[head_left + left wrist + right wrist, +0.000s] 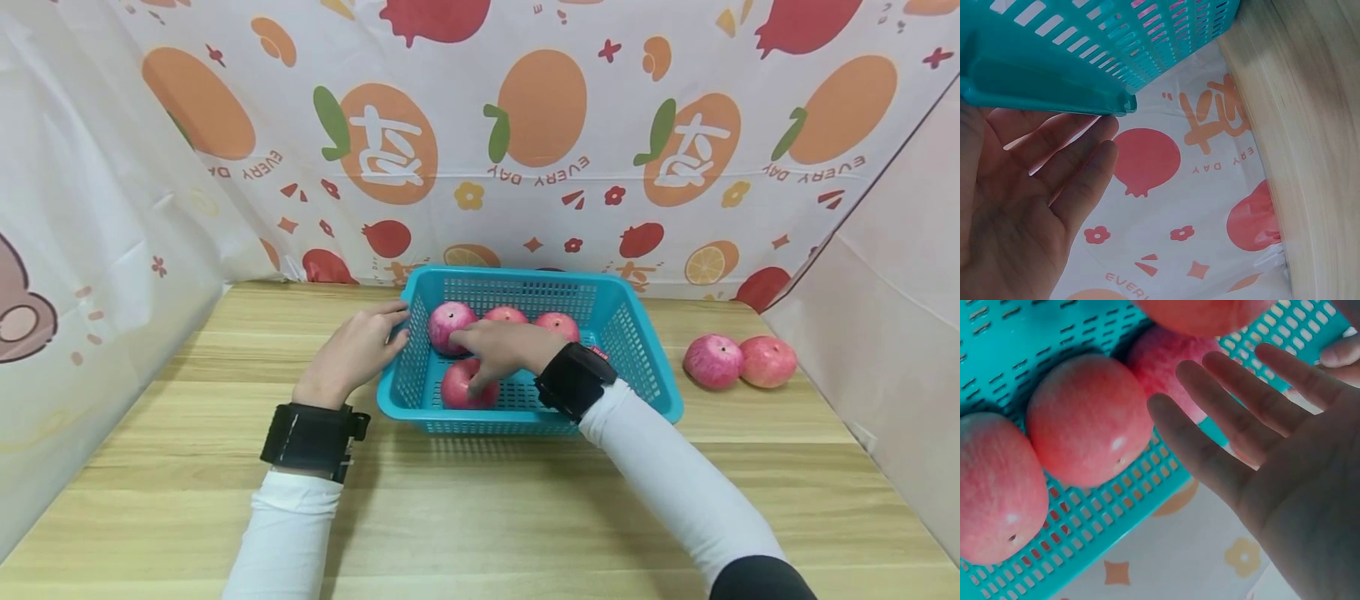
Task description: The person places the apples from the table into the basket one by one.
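Observation:
A turquoise plastic basket [525,423] with slotted walls stands on the table and holds several apples. My left hand [352,354] is at the basket's left rim, its fingertips right at the edge; in the left wrist view the fingers lie extended along the rim. Over the basket reaches my right hand [504,346], fingers stretched out, nothing in its grasp. Just beneath it lies a red apple [461,388] near the front wall. A purple-pink apple [450,320] sits at the left by its fingertips. Two pinkish apples [1089,420] rest along the back wall, partly hidden by the right hand in the head view.
Right of the basket, a purple-pink apple [713,362] and a pinkish-red apple [768,362] lie side by side on the wooden table [480,517]. A fruit-printed cloth [465,133] hangs behind, close to the basket's back. White sheeting [892,275] borders the right side.

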### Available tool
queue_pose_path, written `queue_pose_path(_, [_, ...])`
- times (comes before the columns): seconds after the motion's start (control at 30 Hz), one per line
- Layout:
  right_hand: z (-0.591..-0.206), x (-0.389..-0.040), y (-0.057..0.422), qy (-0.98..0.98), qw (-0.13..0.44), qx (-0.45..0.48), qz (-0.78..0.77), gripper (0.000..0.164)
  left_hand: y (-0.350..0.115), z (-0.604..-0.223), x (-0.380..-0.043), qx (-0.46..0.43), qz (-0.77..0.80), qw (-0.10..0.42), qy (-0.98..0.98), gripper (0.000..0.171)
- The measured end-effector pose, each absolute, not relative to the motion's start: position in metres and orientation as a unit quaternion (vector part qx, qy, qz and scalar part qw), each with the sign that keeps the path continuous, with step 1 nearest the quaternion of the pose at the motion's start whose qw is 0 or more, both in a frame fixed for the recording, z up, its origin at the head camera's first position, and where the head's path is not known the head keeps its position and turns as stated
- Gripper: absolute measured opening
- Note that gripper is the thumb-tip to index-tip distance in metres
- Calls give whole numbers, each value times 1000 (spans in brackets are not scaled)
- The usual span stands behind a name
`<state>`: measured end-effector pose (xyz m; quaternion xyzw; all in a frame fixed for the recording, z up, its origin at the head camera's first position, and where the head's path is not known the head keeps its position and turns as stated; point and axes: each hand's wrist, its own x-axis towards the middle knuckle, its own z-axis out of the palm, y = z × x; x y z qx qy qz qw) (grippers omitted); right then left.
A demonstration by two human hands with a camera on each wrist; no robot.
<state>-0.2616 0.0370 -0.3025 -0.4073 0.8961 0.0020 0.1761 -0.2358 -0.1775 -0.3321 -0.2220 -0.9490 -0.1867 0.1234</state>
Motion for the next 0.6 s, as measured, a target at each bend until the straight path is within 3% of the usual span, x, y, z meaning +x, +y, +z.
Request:
queue_pose_path(0.23, [-294,-266,56,903,129,-410,-26,70,-177,-332,-236,-224,-185,126,-949,38])
queue_pose_path(0.6, [-290,-267,75,914,124,-380,-65,61,-178,-332,-236,-223,-184,125,-949,39])
